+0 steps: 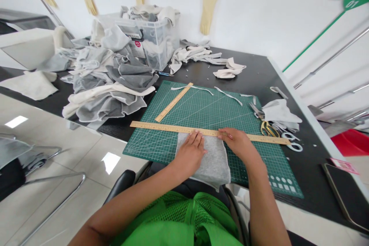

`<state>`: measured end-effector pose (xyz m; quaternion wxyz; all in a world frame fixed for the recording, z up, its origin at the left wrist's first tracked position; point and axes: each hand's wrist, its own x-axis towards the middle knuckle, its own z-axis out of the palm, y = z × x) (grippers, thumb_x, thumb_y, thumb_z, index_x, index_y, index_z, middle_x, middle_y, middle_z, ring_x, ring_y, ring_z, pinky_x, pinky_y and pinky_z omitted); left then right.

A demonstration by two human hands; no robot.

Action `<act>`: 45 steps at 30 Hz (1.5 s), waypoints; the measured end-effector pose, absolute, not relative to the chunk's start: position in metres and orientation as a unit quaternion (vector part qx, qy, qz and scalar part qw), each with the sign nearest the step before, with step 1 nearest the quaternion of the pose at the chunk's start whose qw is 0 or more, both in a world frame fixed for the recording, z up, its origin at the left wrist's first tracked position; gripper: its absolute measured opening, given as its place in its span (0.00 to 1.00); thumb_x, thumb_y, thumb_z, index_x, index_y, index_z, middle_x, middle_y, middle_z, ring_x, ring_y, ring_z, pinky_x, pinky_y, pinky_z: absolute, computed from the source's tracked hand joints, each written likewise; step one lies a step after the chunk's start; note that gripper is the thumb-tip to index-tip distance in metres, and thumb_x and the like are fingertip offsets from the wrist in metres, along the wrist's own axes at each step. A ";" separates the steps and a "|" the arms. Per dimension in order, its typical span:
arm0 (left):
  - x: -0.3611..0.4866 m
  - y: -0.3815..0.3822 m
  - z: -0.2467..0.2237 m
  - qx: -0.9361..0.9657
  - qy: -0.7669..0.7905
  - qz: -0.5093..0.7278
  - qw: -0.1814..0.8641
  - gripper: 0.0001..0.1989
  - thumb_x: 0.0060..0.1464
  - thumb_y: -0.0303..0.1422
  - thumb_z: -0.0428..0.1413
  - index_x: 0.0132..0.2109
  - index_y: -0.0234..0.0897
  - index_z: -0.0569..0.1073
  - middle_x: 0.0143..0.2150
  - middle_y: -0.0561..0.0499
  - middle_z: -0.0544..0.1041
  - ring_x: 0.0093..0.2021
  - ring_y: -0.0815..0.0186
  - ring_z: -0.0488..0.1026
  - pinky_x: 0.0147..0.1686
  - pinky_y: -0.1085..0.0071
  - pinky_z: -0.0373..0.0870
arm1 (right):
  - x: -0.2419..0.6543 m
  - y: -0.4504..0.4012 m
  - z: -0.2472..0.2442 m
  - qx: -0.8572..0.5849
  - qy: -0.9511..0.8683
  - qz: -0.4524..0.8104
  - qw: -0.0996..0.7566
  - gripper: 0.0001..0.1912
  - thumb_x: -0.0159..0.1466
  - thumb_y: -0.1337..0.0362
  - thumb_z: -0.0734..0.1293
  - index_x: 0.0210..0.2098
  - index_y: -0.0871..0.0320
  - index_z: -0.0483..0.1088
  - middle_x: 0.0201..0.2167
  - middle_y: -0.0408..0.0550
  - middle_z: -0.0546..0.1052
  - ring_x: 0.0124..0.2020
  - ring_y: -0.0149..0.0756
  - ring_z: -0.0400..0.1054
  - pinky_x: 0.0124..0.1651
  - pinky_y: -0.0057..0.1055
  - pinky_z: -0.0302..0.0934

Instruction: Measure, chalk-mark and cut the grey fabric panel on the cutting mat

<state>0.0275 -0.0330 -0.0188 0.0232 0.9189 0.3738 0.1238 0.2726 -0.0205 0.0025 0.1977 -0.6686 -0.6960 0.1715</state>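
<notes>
A long wooden ruler (161,126) lies across the green cutting mat (239,115), over the top edge of a grey cloth (215,161). My left hand (191,153) rests on the cloth with its fingers stretched out, the fingertips at the ruler's lower edge. At the cloth's upper right corner, my right hand (236,142) has its fingers bent together at the ruler; what is between them, if anything, is hidden. A shorter wooden ruler (174,102) lies slanted further back, near thin fabric strips (229,96).
Cloths (115,80) are heaped at the left beside a filled clear box (157,34). Gold-handled scissors (268,127), white-handled scissors (292,141) and grey scraps (281,113) lie at the right; a phone (346,192) is near the right edge.
</notes>
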 end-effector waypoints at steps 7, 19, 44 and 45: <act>0.027 -0.032 -0.020 0.920 0.370 0.129 0.023 0.26 0.72 0.38 0.44 0.66 0.24 0.66 0.70 0.34 0.63 0.74 0.50 0.52 0.70 0.54 0.56 | 0.272 -0.021 0.001 -0.670 -0.698 0.165 0.192 0.16 0.66 0.59 0.65 0.49 0.56 0.79 0.46 0.51 0.84 0.46 0.45 0.78 0.53 0.38 0.67; 0.027 -0.033 -0.017 0.919 0.373 0.126 0.001 0.27 0.71 0.40 0.45 0.65 0.22 0.67 0.69 0.35 0.65 0.73 0.50 0.56 0.71 0.56 0.56 | 0.274 -0.020 -0.001 -0.666 -0.699 0.173 0.192 0.17 0.67 0.58 0.65 0.50 0.56 0.79 0.46 0.52 0.84 0.47 0.47 0.78 0.51 0.39 0.67; 0.028 -0.038 -0.016 0.874 0.461 0.149 0.017 0.32 0.70 0.47 0.46 0.64 0.21 0.69 0.68 0.32 0.65 0.71 0.46 0.58 0.69 0.52 0.58 | 0.278 -0.021 0.004 -0.648 -0.712 0.188 0.195 0.16 0.65 0.60 0.65 0.47 0.57 0.78 0.38 0.49 0.83 0.38 0.42 0.75 0.44 0.35 0.63; 0.028 -0.038 -0.016 0.874 0.462 0.149 0.015 0.32 0.69 0.47 0.46 0.64 0.21 0.70 0.68 0.32 0.66 0.71 0.46 0.58 0.69 0.52 0.59 | 0.278 -0.021 0.005 -0.650 -0.712 0.187 0.192 0.15 0.64 0.60 0.65 0.47 0.57 0.78 0.36 0.49 0.82 0.36 0.42 0.74 0.42 0.34 0.63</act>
